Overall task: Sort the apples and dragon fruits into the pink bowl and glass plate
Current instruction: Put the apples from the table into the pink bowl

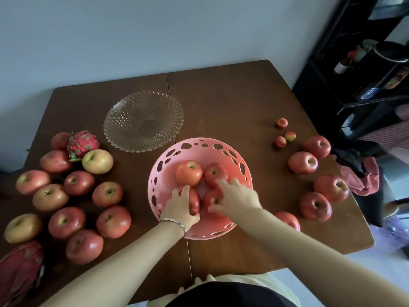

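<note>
The pink bowl (200,149) with holes in its wall stands mid-table and holds several red apples. My left hand (180,207) grips the near-left apple (195,201) inside the bowl. My right hand (238,197) lies over the near-right apple (211,199), fingers spread and blurred; I cannot tell whether it grips. Two more apples (189,175) sit at the bowl's far side. The glass plate (143,120) behind the bowl holds nothing. One dragon fruit (83,144) lies at the left among several loose apples (107,193); another dragon fruit (21,271) lies at the near-left corner.
Several more apples (302,162) lie on the right of the brown table (232,96), with three small peach-like fruits (282,122) behind them. A pink cloth (363,180) hangs off the right edge. Dark shelving stands at the far right.
</note>
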